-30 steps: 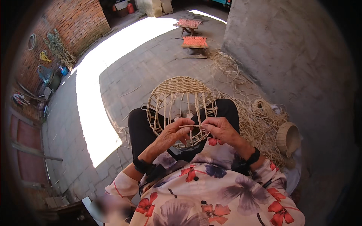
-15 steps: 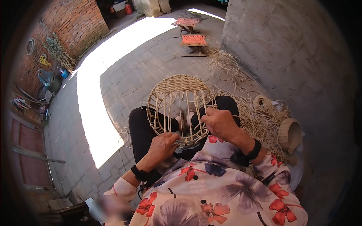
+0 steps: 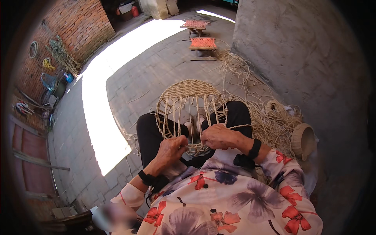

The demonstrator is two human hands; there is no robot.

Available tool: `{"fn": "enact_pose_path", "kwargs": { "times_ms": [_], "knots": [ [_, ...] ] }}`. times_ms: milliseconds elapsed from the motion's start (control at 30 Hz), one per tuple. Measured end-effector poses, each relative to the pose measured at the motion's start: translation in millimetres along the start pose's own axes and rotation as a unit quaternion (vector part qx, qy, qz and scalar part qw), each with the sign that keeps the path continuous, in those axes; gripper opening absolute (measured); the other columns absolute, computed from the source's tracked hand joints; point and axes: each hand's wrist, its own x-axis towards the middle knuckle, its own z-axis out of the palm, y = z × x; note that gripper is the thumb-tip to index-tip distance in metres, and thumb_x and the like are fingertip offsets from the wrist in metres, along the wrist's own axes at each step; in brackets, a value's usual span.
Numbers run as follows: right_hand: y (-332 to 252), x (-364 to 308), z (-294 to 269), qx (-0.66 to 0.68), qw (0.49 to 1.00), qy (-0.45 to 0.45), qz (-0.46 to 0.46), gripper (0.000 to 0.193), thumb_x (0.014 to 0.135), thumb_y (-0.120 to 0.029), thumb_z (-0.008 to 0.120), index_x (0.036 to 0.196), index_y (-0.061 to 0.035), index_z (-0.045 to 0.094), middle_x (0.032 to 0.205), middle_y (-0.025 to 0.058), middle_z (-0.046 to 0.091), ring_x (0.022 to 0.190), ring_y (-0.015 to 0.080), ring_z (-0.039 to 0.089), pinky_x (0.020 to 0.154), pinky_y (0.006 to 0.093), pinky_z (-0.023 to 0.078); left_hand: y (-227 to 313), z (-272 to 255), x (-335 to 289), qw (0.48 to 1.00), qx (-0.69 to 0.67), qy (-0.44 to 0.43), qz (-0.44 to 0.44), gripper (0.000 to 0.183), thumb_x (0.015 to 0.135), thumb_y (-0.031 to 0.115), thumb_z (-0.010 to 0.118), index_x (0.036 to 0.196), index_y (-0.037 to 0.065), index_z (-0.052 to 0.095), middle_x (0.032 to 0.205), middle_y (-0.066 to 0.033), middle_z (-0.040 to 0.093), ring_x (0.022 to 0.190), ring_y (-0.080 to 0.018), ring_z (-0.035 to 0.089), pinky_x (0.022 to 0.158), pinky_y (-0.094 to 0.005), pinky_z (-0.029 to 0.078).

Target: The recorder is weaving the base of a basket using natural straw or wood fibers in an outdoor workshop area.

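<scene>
Round cord frame (image 3: 206, 107), only partly woven, sits between black-trousered knees (image 3: 239, 113). Tight woven band (image 3: 190, 89) at its 12 o'clock, with open strands running down towards 6! Left hand (image 3: 170, 152) at 7 o'clock, fingers curled in by the lower rim; right hand (image 3: 220, 137) at 5, folded too, back turned up. Fingertips hidden, so I can't tell what either one grips. Pale cord (image 3: 243, 125) trails from beside the right hand towards 3 o'clock and the loose cord pile (image 3: 270, 131). For me, good work here means even tension, strands evenly spaced, and enough slack drawn to avoid snags. Past the pile, a pale round basket (image 3: 297, 141) lies tipped; far off at 12, two red-topped stools (image 3: 203, 42).
</scene>
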Motion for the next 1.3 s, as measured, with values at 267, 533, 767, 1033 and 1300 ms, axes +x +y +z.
{"fn": "enact_pose_path", "kwargs": {
  "times_ms": [267,533,767,1033,1300],
  "knots": [
    [-17,-14,-13,-0.187,0.955,0.229,-0.029,0.011,0.075,-0.006,0.062,0.085,-0.0065,0.065,0.084,0.01,0.06,0.078,0.0296,0.066,0.063,0.0422,0.052,-5,2,-5,1.0,-0.011,0.004,-0.004,0.013,0.08,0.008,0.067,0.088,0.006,0.056,0.078,-0.0135,0.063,0.076,-0.0347,0.065,0.065,-0.0424,0.051],
    [-19,-4,-14,-0.181,0.923,0.313,-0.133,0.003,0.077,-0.009,0.061,0.079,-0.0074,0.061,0.082,0.0072,0.054,0.075,0.0256,0.063,0.06,0.0383,0.052,5,-4,-8,0.994,-0.08,0.06,-0.036,0.009,0.081,0.002,0.065,0.087,0.003,0.058,0.078,-0.0127,0.063,0.071,-0.0302,0.064,0.064,-0.0365,0.051],
    [-19,-20,-22,-0.208,0.923,0.321,-0.027,0.006,0.076,-0.01,0.061,0.078,-0.0053,0.064,0.088,0.0097,0.057,0.082,0.0259,0.064,0.066,0.0381,0.054,0,-14,-19,0.987,-0.094,0.107,-0.075,0.009,0.08,0.002,0.067,0.086,0.003,0.06,0.077,-0.0105,0.062,0.066,-0.0266,0.062,0.061,-0.0345,0.049],
    [-5,-5,11,-0.125,0.982,0.129,-0.054,0.007,0.078,-0.008,0.062,0.082,-0.0032,0.065,0.095,0.0124,0.061,0.092,0.0326,0.065,0.071,0.0439,0.054,16,-10,8,0.992,0.028,0.071,0.097,0.009,0.078,0.003,0.068,0.082,0.006,0.06,0.074,-0.0076,0.061,0.068,-0.0267,0.063,0.06,-0.0362,0.05],
    [2,1,18,-0.063,0.962,0.22,-0.152,0.016,0.077,-0.004,0.061,0.091,-0.0069,0.054,0.079,0.0108,0.062,0.077,0.0359,0.066,0.063,0.0479,0.051,14,4,18,0.963,0.127,0.015,0.235,0.011,0.079,0.012,0.07,0.077,0.011,0.059,0.066,-0.0033,0.052,0.065,-0.0223,0.054,0.06,-0.0367,0.042]
  ]
}}
